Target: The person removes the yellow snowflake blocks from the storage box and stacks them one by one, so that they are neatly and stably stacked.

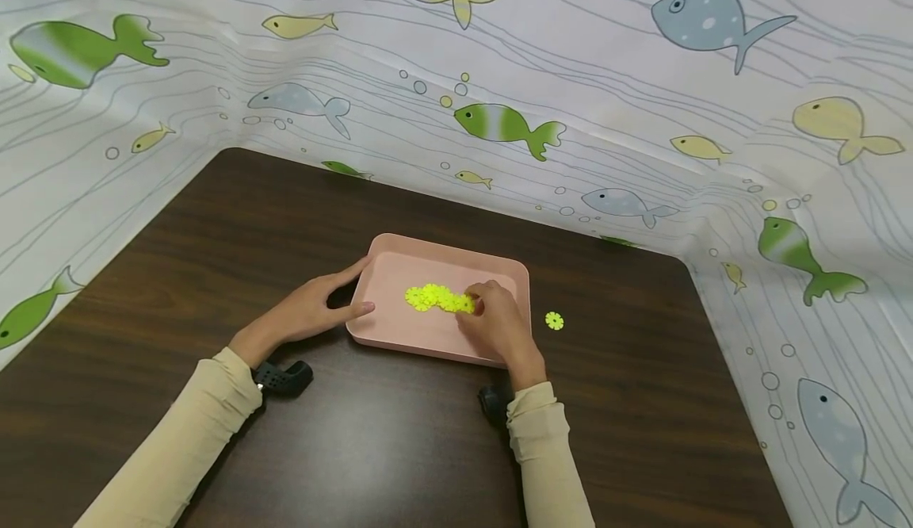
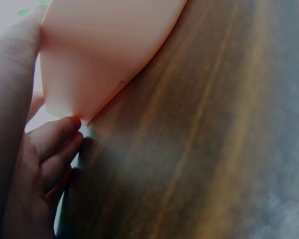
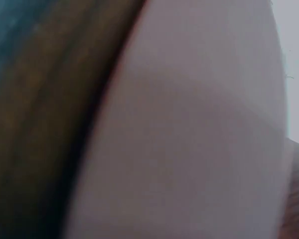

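Observation:
A pink rectangular tray (image 1: 399, 338) lies on the dark table. My left hand (image 1: 303, 310) holds the tray's left side, its thumb over the rim; in the left wrist view its fingers (image 2: 57, 139) touch the tray's outer wall (image 2: 99, 59). Inside the tray, several bright yellow notched toy discs (image 1: 428, 296) lie bunched in a row. At the right end of that row my right hand (image 1: 497, 322) pinches a yellow disc (image 1: 467, 304) between thumb and fingers. The right wrist view shows mostly the blurred tray wall (image 3: 189, 149); the fingertips are hidden there.
One loose yellow disc (image 1: 554, 321) lies on the table to the right of the tray. Dark wood-grain table (image 1: 642, 401) surrounds the tray. A white fish-patterned sheet (image 1: 399, 139) rises along the table's back and both sides.

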Tool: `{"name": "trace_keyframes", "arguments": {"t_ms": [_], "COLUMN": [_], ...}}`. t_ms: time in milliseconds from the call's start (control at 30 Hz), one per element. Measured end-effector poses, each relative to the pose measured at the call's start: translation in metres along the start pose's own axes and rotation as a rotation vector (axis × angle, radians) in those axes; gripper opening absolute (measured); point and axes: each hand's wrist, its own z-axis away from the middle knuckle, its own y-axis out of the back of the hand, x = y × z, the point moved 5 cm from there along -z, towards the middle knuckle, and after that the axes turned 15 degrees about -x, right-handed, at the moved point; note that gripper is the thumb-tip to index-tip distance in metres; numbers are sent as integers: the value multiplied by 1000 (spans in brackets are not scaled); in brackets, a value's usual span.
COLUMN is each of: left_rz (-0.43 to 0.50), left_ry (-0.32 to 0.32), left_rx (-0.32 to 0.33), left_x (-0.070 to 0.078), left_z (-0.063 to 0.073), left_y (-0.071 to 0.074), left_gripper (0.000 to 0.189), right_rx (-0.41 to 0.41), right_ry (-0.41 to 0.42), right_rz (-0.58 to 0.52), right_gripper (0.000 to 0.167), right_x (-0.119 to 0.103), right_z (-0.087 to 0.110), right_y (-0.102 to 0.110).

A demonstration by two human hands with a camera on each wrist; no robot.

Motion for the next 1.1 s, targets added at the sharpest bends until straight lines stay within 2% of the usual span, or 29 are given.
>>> {"name": "trace_keyframes", "arguments": {"t_ms": [100,200,300,367,433,500,667,1100], "left_rz": [0,1,0,-5,-9,-12,-7,-10], "left_ry": [0,-1,-5,-7,-7,-6,-6,5], "left_rx": [1,0,-1,-2,-2,-1,-4,-8], "left_x": [-1,-2,-3,-2,-2,-2,-2,-2], "left_z": [0,0,-1,-1,-1,-1,-1,-1], "left_y": [0,-1,0,0,1,0,-1,0], "left_gripper": [86,86,87,87,87,87,87,88], "right_rx": [72,180,287,314,299,244,120,82], "right_ry": [33,50,4,-66,-140,-195,-238,-270], "right_rz": [-3,-1,11,3,-10,-21,-30,-34], "right_gripper": [32,32,33,34,34,35,37,36], "right_x": [-2,6,29,52,74,92,117,123], "right_z": [11,33,55,66,73,74,66,56], "right_y": [20,50,76,85,86,82,67,56]}}
